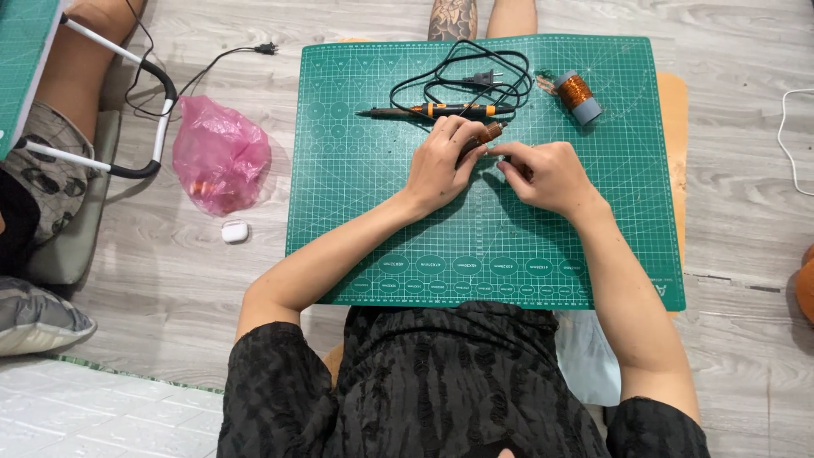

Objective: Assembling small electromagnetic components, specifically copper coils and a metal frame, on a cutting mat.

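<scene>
My left hand (pixel 443 161) grips a small copper-wound coil (pixel 490 131) just above the green cutting mat (pixel 381 220). Close beside it, my right hand (pixel 547 174) pinches something thin at its fingertips, likely a strand of wire coming from the coil; the strand itself is too fine to see. A soldering iron (pixel 432 110) with a black and orange handle lies on the mat just beyond my hands, its black cord (pixel 475 72) looped behind it. A spool of copper wire (pixel 578 95) lies on its side at the mat's far right.
A pink plastic bag (pixel 219 153) and a small white case (pixel 234 231) lie on the grey wood-look floor left of the mat. Another person's legs (pixel 59 102) and a white-and-black tube frame (pixel 153 93) are at the far left. A white cable (pixel 788 136) runs at the right.
</scene>
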